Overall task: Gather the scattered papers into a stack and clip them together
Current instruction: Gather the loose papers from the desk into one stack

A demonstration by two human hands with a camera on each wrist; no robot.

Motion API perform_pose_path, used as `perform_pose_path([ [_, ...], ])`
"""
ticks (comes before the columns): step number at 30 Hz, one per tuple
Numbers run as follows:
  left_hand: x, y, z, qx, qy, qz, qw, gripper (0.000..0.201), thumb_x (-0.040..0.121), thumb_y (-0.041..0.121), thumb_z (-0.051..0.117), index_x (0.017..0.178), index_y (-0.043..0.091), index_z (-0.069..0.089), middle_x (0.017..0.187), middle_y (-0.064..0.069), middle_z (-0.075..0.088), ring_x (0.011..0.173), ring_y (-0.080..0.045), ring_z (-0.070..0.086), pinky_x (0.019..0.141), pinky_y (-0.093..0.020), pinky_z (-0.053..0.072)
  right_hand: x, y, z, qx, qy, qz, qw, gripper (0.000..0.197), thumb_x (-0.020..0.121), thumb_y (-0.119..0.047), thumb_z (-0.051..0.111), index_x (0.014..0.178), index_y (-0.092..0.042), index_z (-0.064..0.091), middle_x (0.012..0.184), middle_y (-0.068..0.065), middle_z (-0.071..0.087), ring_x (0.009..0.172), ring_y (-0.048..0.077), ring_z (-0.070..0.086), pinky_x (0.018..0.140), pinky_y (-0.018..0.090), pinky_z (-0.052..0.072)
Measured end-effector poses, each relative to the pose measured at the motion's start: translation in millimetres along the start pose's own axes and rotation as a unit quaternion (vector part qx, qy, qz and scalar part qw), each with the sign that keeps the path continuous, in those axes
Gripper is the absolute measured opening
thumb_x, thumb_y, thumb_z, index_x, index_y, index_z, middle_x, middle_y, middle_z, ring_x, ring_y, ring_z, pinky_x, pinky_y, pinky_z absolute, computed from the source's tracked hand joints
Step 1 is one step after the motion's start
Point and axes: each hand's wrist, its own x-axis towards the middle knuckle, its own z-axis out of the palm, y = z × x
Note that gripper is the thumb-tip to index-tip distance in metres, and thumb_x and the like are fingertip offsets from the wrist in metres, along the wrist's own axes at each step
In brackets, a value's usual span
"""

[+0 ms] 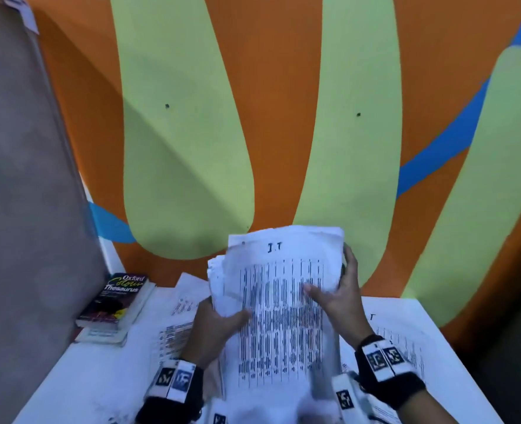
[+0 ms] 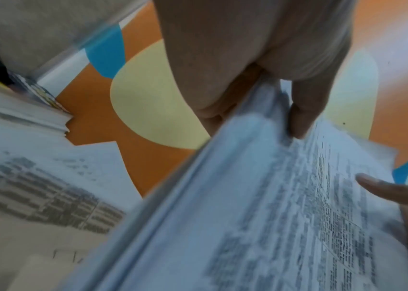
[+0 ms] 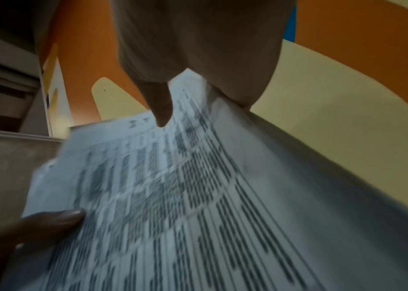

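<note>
A thick stack of printed papers [image 1: 280, 313] stands nearly upright above the white table [image 1: 94, 374], its top sheet covered in columns of dark print. My left hand [image 1: 219, 322] grips its left edge, thumb on the front sheet, fingers behind. My right hand [image 1: 335, 295] grips the right edge the same way. In the left wrist view the stack [image 2: 247, 206] runs diagonally with my left thumb [image 2: 302, 118] pressed on it. In the right wrist view the stack [image 3: 172, 196] fills the frame under my right thumb [image 3: 160, 106]. More printed sheets [image 1: 179, 304] lie flat on the table. No clip is visible.
Books topped by an Oxford thesaurus [image 1: 115, 301] sit at the table's back left corner. Another printed sheet [image 1: 406, 341] lies on the right of the table. An orange, green and blue painted wall [image 1: 283, 117] stands close behind, and a grey panel [image 1: 23, 179] rises on the left.
</note>
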Motion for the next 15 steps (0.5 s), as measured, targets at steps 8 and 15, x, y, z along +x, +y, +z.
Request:
perform_pose_path([
  [8, 6.3, 31.7, 4.5, -0.043, -0.002, 0.058, 0.997, 0.024, 0.065, 0.023, 0.082, 0.085, 0.022, 0.069, 0.081, 0.016, 0.075, 0.075, -0.005, 0.071, 0.068, -0.022, 0.055, 11.9, -29.5, -10.4, -0.069, 0.074, -0.177, 0.979, 0.102, 0.078, 0.009, 0.069, 0.145, -0.029, 0.002, 0.145, -0.042, 0.015, 0.136, -0.016, 0.020, 0.088, -0.008, 0.029],
  [15, -7.9, 18.1, 16.9, 0.012, -0.012, 0.078, 0.997, 0.041, 0.070, 0.008, 0.080, 0.089, 0.035, 0.055, 0.066, 0.016, 0.071, 0.067, 0.006, 0.064, 0.061, -0.004, 0.045, 7.0, -23.0, -25.8, -0.167, 0.023, -0.200, 0.965, 0.062, 0.079, -0.007, 0.067, 0.136, -0.022, 0.046, 0.118, 0.001, 0.053, 0.112, -0.003, 0.048, 0.087, 0.012, 0.038],
])
